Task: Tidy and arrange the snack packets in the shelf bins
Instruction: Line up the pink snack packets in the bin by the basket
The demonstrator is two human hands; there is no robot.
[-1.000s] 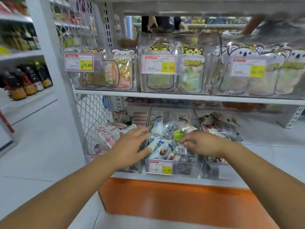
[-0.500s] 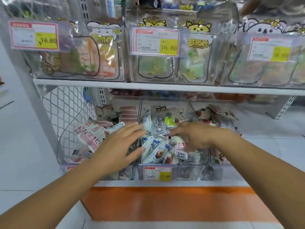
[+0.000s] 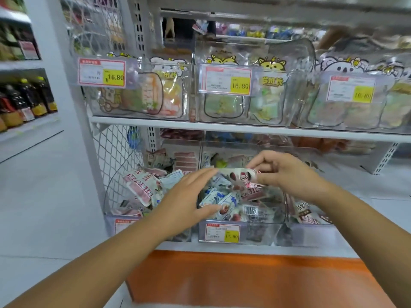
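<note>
Head view, lower shelf point(image 3: 222, 247), front edge toward the viewer. The right hand point(image 3: 287, 176) pinches one snack packet point(image 3: 238, 177) by its right end between thumb and curled fingers. The packet hangs level above the middle bin point(image 3: 262, 232), roughly over the bin's centre and clear of the heap of blue-and-white packets point(image 3: 220, 198) below it. The left hand point(image 3: 184, 196) is released, with its fingers straight. It reaches across the wall shared with the left bin point(image 3: 111, 218), and its fingertips just meet the packet's left end, while the thumb sits lower and apart from it.

Change since half a second ago: the right hand then lay palm-down among the packets at the bin's middle, and no packet was lifted. It has now risen with this single packet, and the left hand, previously hovering at the dividing wall, has advanced to steady the free end.

Interpretation: one packet has been singled out of the jumble for repositioning (its destination cannot be read from this frame). The bin's remaining contents lie crossed and tilted, and the pink-and-white packets point(image 3: 142, 185) in the left bin are likewise loose. The tidying therefore appears to be at an early stage. The price tag point(image 3: 222, 232) marks the middle bin's front left corner.
</note>
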